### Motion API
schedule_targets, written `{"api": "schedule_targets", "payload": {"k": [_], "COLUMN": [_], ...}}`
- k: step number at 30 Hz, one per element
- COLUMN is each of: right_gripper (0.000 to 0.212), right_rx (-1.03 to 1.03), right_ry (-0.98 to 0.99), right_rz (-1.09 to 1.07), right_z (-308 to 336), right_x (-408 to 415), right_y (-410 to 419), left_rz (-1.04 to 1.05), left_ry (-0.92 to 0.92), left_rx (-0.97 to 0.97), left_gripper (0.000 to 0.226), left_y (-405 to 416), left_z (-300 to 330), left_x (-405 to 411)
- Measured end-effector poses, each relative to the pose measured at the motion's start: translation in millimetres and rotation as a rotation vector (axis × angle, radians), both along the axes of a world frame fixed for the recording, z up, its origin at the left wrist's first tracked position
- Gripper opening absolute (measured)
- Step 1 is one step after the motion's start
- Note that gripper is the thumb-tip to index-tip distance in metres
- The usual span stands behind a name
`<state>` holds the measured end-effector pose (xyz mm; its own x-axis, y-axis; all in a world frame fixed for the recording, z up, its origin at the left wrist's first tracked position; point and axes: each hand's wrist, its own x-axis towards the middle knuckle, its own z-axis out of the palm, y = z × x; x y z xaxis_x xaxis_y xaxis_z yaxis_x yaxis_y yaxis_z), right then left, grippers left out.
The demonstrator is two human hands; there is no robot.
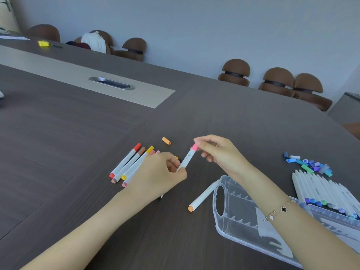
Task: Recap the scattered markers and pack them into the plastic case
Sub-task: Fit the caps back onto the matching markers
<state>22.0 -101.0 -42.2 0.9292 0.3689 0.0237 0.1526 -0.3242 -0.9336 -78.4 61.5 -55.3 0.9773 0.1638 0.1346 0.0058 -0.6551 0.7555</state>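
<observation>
At table centre, head view: left hand (158,175) is gripping the white marker (186,159) by its lower end, right hand (218,152) is pinching the pink cap (194,147) onto the tip, probably not fully seated. Recapping step underway. Next: the orange cap (166,140) for the uncapped marker (203,195) lying beside the empty plastic case (243,217).

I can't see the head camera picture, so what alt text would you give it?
Two bare hands cap a white marker over a dark table: the left hand grips its barrel, the right hand pinches its pink cap. Capped warm-coloured markers lie left, a clear plastic case lower right, uncapped markers and loose blue caps beyond.
</observation>
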Motion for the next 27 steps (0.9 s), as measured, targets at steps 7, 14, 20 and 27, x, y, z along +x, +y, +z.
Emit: {"api": "schedule_targets", "payload": {"k": [7,14,20,27], "right_gripper": [0.020,0.016,0.014,0.017], "right_rx": [0.055,0.106,0.086,0.145], "right_ry": [0.002,0.050,0.082,0.218], "right_rz": [-0.083,-0.128,-0.086,-0.018], "right_z": [-2,-8,-11,-18], "right_x": [2,-1,8,30], "right_y": [8,18,20,-4], "left_rz": [-0.036,-0.003,0.011,-0.062], "left_ry": [0.104,0.264,0.244,-0.158], "left_rx": [-0.370,-0.693,-0.590,0.102], "left_gripper": [0.010,0.013,0.010,0.021], "left_y": [5,16,11,-1], "left_z": [2,4,3,-12], "left_x": [2,4,7,-1]}}
